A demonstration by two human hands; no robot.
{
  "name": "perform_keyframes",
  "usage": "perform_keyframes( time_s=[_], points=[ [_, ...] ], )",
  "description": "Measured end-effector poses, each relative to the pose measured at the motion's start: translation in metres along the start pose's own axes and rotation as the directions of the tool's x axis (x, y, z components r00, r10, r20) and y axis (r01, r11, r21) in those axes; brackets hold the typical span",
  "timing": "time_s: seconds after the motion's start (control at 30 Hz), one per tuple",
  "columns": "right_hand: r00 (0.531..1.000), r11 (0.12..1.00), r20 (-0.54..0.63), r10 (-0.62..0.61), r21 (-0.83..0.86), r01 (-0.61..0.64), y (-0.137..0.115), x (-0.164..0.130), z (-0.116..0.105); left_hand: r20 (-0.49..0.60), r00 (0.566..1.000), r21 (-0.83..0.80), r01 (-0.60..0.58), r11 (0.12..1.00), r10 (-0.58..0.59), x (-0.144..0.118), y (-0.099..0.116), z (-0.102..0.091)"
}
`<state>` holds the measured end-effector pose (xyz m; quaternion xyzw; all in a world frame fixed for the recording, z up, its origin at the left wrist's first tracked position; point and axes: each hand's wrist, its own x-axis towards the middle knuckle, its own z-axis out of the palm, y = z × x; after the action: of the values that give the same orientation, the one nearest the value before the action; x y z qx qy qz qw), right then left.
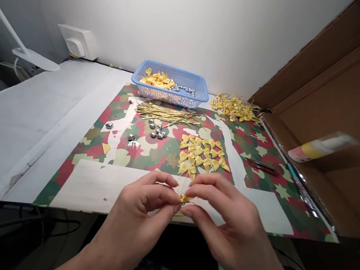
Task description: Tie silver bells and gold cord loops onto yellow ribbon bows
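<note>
Between my fingertips, above the table's near edge, is a small yellow ribbon bow (184,199) with a silvery bead at it and a thin strand sticking out. My left hand (148,201) pinches it from the left, thumb against index finger. From the right, my right hand (225,207) pinches its other side. My fingers partly hide the piece. Just beyond my hands, several yellow ribbon bows (200,152) lie in rough rows on the camouflage-patterned sheet (156,154). Silver beads (159,132) and a bundle of thin gold wires or cords (165,114) lie farther back.
A blue basket (176,95) holds yellow bows and silver beads. Right of it lies a pile of yellow pieces (234,106). Red-handled tweezers or scissors (262,166), a bottle (321,147) and a cardboard wall (330,103) are at right. A white lamp (32,58) stands back left.
</note>
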<state>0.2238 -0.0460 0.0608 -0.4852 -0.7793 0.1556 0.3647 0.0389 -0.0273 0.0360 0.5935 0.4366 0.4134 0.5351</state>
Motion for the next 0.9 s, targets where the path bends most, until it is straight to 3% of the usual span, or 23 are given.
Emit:
perform_keyframes(
  time_s=[0.23, 0.3, 0.4, 0.47, 0.53, 0.63, 0.83, 0.9],
  points=[
    [0.993, 0.993, 0.011, -0.119, -0.007, 0.119, -0.003, 0.009, 0.003, 0.019, 0.999, -0.034, 0.040, 0.999, -0.039, 0.012, 0.005, -0.001],
    [0.992, 0.990, -0.081, -0.095, 0.095, 0.103, -0.006, 0.015, -0.003, 0.034, 0.997, -0.051, 0.072, 0.996, -0.070, 0.014, 0.006, -0.004],
    [0.980, 0.931, -0.187, 0.063, 0.364, 0.010, -0.014, 0.027, -0.014, 0.084, 0.990, -0.086, 0.124, 0.988, -0.117, 0.016, 0.008, -0.010],
    [0.981, 0.839, -0.116, 0.155, 0.540, -0.069, -0.020, 0.038, -0.020, 0.130, 0.980, -0.106, 0.163, 0.981, -0.149, 0.016, 0.011, -0.015],
    [0.986, 0.758, 0.006, 0.164, 0.639, -0.129, -0.026, 0.050, -0.023, 0.166, 0.969, -0.106, 0.199, 0.974, -0.180, 0.015, 0.014, -0.020],
    [0.991, 0.733, 0.072, 0.117, 0.666, -0.135, -0.033, 0.069, -0.027, 0.186, 0.954, -0.094, 0.257, 0.962, -0.237, 0.013, 0.018, -0.027],
    [0.984, 0.669, -0.174, -0.047, 0.726, 0.161, -0.032, 0.094, -0.031, 0.241, 0.944, -0.133, 0.262, 0.956, -0.226, 0.011, 0.012, -0.032],
    [0.974, 0.667, -0.223, -0.041, 0.720, 0.193, -0.026, 0.097, -0.033, 0.222, 0.950, -0.114, 0.249, 0.962, -0.219, 0.011, 0.011, -0.031]
  ],
)
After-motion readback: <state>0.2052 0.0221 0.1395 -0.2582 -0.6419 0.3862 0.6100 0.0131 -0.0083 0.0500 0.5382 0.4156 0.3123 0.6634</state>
